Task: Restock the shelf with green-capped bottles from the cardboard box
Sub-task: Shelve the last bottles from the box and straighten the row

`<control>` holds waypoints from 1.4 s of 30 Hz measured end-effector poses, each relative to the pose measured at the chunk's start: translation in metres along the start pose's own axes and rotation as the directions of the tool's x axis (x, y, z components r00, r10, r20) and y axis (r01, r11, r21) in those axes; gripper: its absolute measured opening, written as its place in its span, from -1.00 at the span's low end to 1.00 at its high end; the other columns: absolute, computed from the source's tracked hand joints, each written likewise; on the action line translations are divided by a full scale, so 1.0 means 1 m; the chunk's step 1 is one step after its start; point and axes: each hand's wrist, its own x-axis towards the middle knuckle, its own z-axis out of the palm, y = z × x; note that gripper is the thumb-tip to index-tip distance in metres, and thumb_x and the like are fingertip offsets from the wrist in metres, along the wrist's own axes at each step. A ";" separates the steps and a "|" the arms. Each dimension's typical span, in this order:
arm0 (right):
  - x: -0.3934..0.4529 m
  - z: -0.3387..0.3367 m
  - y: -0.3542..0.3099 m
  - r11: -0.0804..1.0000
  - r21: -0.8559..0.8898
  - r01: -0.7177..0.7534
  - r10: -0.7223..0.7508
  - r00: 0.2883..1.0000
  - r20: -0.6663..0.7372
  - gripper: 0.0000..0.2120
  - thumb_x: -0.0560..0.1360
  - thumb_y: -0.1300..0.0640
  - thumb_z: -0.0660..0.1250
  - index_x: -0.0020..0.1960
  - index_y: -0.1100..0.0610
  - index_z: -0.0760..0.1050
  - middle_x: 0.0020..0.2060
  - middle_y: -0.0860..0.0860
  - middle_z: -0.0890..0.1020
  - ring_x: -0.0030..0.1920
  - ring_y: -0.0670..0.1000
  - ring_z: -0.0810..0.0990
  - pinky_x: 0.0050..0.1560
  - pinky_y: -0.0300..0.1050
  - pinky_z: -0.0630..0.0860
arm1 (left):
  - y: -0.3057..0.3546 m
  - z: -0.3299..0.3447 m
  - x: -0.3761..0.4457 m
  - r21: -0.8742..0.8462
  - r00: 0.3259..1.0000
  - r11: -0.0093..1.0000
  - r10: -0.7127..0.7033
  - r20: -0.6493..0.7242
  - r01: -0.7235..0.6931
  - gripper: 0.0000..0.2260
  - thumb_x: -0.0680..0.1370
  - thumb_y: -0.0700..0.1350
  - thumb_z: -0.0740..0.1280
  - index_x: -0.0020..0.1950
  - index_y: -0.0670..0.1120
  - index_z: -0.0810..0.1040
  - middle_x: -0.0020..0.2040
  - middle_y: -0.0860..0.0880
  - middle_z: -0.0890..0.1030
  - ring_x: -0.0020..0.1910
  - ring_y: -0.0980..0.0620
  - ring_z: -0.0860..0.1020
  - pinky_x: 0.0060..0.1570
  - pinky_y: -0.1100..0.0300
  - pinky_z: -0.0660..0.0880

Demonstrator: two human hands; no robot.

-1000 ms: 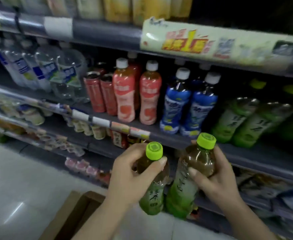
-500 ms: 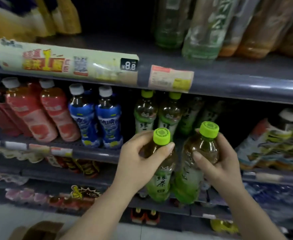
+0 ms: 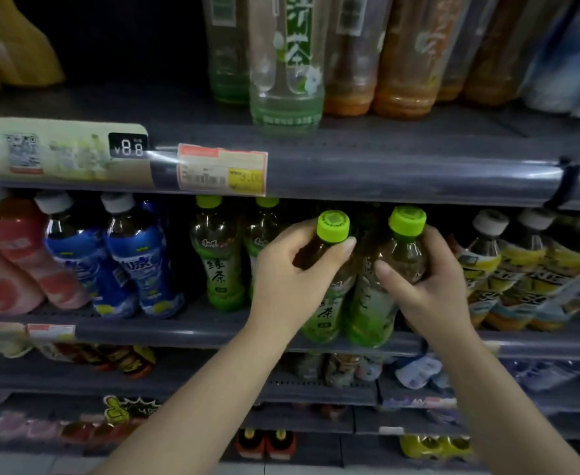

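My left hand grips a green-capped tea bottle around its shoulder. My right hand grips a second green-capped bottle beside it. Both bottles stand upright at the front lip of the grey middle shelf, their bases level with the edge. Two more green-capped bottles stand on that shelf just left of my left hand. The cardboard box is out of view.
Blue-labelled bottles and pink ones stand to the left, yellow-labelled bottles to the right. The upper shelf edge with price tags hangs close above the caps. Lower shelves hold small packs.
Both hands carried the two bottles up and forward from below shelf level to the middle shelf's front edge. The view swung right and up, and the box left the frame.
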 end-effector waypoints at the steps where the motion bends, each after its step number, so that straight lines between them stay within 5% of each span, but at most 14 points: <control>1: 0.002 -0.002 0.001 1.000 -0.008 0.003 -0.003 1.000 -0.005 -0.59 0.37 -0.07 0.41 0.18 -0.11 0.41 -0.03 -0.39 0.60 -0.02 -0.30 0.60 -0.09 -0.48 0.47 | 0.000 0.004 0.003 0.000 1.000 1.000 0.011 -0.007 -0.011 -0.79 0.47 -0.01 0.43 0.10 0.04 0.66 0.03 0.15 0.68 0.10 0.25 0.59 0.13 0.23 0.52; 8: 0.021 0.001 0.021 0.997 0.003 -0.076 0.076 0.996 -0.044 -0.64 0.36 -0.04 0.47 0.07 -0.31 0.42 -0.05 -0.42 0.61 -0.01 -0.31 0.60 -0.09 -0.47 0.48 | -0.014 0.023 0.025 0.024 0.998 0.999 -0.024 -0.063 0.026 -0.85 0.46 0.03 0.43 0.01 0.18 0.62 -0.02 0.20 0.68 0.06 0.30 0.57 0.08 0.44 0.44; 16: 0.029 0.009 0.044 0.989 -0.012 -0.148 0.148 0.988 -0.037 -0.54 0.34 -0.06 0.52 0.16 -0.18 0.42 0.01 -0.32 0.57 0.02 -0.39 0.55 -0.07 -0.54 0.44 | -0.027 0.022 0.042 0.045 0.982 0.982 -0.185 0.029 0.184 -0.74 0.50 0.04 0.38 0.19 0.12 0.55 0.12 0.17 0.60 0.15 0.22 0.52 0.15 0.25 0.40; 20: 0.036 -0.005 0.043 0.974 -0.092 -0.205 0.217 0.966 0.142 -0.55 0.34 -0.06 0.51 0.10 -0.29 0.35 -0.02 -0.36 0.53 -0.04 -0.49 0.50 -0.16 -0.61 0.40 | -0.024 0.022 0.051 0.226 0.974 0.959 -0.198 0.112 0.169 -0.63 0.56 0.08 0.28 0.33 0.01 0.45 0.20 0.14 0.51 0.20 0.16 0.45 0.11 0.25 0.32; 24: 0.036 -0.020 0.042 0.960 -0.241 -0.142 0.207 0.941 0.267 -0.46 0.39 0.06 0.48 0.23 -0.14 0.26 0.04 -0.33 0.48 -0.01 -0.50 0.47 -0.09 -0.63 0.37 | -0.022 0.022 0.057 0.265 0.953 0.943 -0.251 0.172 0.201 -0.60 0.59 0.06 0.23 0.41 -0.03 0.37 0.36 0.00 0.46 0.31 0.05 0.40 0.13 0.22 0.27; 30: 0.024 -0.003 0.044 0.958 -0.247 -0.146 0.169 0.983 0.076 -0.39 0.37 -0.01 0.51 0.33 -0.07 0.30 0.02 -0.33 0.49 0.05 -0.27 0.50 -0.07 -0.61 0.38 | -0.022 0.022 0.062 0.273 0.957 0.942 -0.243 0.158 0.194 -0.65 0.61 0.00 0.21 0.37 -0.06 0.39 0.30 -0.01 0.49 0.25 0.06 0.43 0.12 0.21 0.29; 35: 0.015 0.005 0.044 0.940 -0.308 -0.149 0.151 0.988 -0.018 -0.28 0.34 -0.08 0.51 0.40 0.03 0.28 0.23 0.00 0.54 0.21 -0.04 0.51 0.12 -0.22 0.44 | -0.024 0.026 0.061 0.409 0.963 0.901 -0.224 0.150 0.146 -0.64 0.62 0.00 0.18 0.36 -0.15 0.32 0.25 -0.09 0.47 0.21 0.00 0.44 0.05 0.26 0.27; 39: 0.014 0.010 0.039 0.922 -0.348 -0.168 0.162 0.986 -0.048 -0.23 0.35 -0.06 0.52 0.44 0.10 0.27 0.25 0.10 0.53 0.24 0.06 0.52 0.16 -0.17 0.45 | -0.021 0.028 0.055 0.510 0.989 0.860 -0.079 0.125 0.004 -0.57 0.63 -0.08 0.19 0.40 -0.27 0.19 0.26 -0.19 0.43 0.25 -0.15 0.43 0.01 0.51 0.21; 42: 0.013 0.015 0.037 0.916 -0.357 -0.182 0.157 0.983 -0.097 -0.23 0.35 0.00 0.53 0.45 0.15 0.27 0.24 0.14 0.53 0.23 0.08 0.52 0.13 -0.22 0.42 | -0.018 0.027 0.054 0.566 0.991 0.823 -0.021 0.133 -0.058 -0.63 0.62 -0.08 0.19 0.34 -0.28 0.31 0.25 -0.26 0.45 0.22 -0.18 0.44 0.14 0.30 0.27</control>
